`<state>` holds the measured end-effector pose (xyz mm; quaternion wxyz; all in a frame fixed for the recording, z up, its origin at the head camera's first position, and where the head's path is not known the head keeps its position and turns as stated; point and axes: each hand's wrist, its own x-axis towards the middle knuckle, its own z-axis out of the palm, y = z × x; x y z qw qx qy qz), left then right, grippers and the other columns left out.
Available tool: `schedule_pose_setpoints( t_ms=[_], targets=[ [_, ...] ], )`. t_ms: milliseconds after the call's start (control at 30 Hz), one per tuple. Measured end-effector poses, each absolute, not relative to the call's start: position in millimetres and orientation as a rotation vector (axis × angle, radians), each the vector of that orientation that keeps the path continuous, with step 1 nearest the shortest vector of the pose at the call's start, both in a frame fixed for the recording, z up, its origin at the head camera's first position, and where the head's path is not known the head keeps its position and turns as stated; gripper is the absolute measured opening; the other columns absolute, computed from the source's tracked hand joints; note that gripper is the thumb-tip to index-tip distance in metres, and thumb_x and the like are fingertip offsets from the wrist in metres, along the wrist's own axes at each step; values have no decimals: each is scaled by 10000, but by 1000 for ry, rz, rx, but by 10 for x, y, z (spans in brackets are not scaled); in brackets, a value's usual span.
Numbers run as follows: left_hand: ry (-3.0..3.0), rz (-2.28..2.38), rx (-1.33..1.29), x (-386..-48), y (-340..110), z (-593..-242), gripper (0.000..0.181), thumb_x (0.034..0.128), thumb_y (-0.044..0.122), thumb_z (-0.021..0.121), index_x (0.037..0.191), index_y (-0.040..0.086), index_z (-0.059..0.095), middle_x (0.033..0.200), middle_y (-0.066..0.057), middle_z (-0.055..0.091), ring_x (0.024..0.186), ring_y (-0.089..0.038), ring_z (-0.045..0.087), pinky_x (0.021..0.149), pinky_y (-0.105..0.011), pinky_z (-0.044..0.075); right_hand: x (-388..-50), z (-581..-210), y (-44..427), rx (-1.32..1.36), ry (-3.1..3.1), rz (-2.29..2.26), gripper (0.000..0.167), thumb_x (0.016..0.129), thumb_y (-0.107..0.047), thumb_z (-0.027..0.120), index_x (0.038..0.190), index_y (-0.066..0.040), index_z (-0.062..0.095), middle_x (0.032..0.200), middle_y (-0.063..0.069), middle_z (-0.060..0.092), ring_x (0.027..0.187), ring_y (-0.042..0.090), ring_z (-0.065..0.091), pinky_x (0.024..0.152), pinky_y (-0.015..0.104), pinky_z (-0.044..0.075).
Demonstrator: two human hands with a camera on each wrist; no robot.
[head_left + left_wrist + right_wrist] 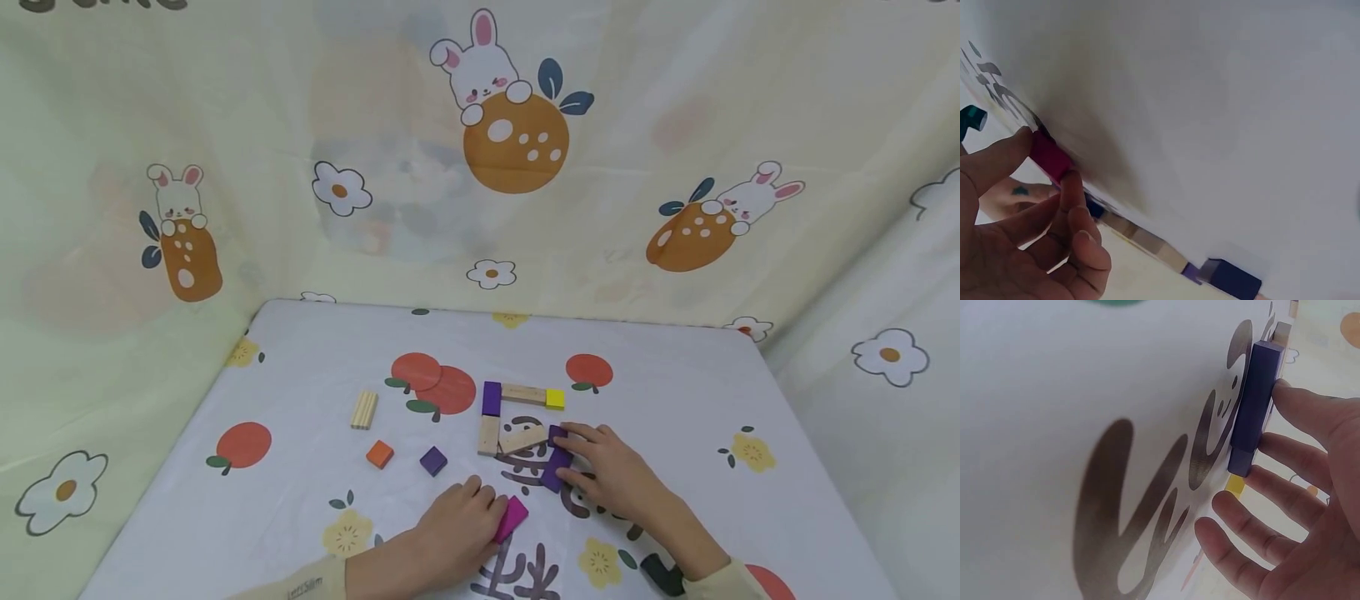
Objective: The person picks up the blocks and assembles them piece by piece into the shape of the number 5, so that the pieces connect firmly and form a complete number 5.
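My left hand pinches a pink block, my right hand loosely touches two purple blocks, and the block row beside it looks part built, with an orange block lying loose ahead of my left hand.

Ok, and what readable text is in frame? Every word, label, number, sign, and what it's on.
"LeftSlim", probably: left sleeve, small and blurred.
Dark lettering, top edge of the curtain: cut off by the frame, not safely readable.
Dark print on the tablecloth: partly covered, can't tell if any is lettering.
Blocks: no text visible.
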<state>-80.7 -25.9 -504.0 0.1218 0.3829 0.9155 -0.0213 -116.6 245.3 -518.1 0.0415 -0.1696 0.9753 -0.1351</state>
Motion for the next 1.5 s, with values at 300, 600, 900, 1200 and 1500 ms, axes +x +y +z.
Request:
schedule_pose_setpoints(
  t_ms=[300,600,900,1200,1500],
  targets=[
    [2707,-97,1239,-854,-82,-5084,573,964,498,750,1439,197,641,1266,25,717,1104,-132,607,908,-240,557,-1166,-5180,2449,-538,2998,-406,461,970,-399,763,1377,-187,718,1532,94,612,1333,380,598,1066,581,572],
    [2728,-39,1248,-864,22,-5073,516,987,473,727,1421,206,650,1288,26,708,1174,-137,608,956,-259,553,-1143,-5167,2446,-528,3020,-401,469,955,-388,782,1368,-173,724,1521,92,625,1346,409,602,1073,614,557],
    [2713,-43,1266,-854,82,-5079,527,991,483,720,1438,215,642,1333,33,701,1199,-137,606,976,-260,559,-1129,-5174,2484,-537,3026,-389,474,955,-390,781,1371,-170,723,1511,100,632,1326,395,615,1085,613,550],
    [2725,-74,1270,-853,94,-5092,532,995,484,712,1447,213,637,1300,26,705,1161,-139,605,944,-256,560,-1130,-5192,2458,-531,3014,-412,462,956,-388,779,1364,-175,728,1519,108,625,1357,433,594,1072,638,548],
    [2765,-78,1294,-882,81,-5129,492,1013,459,692,1433,208,648,1317,16,703,1145,-147,614,920,-261,562,-1133,-5179,2447,-538,3011,-412,469,965,-390,770,1380,-179,717,1528,91,618,1345,416,603,1065,617,560]
  ],
)
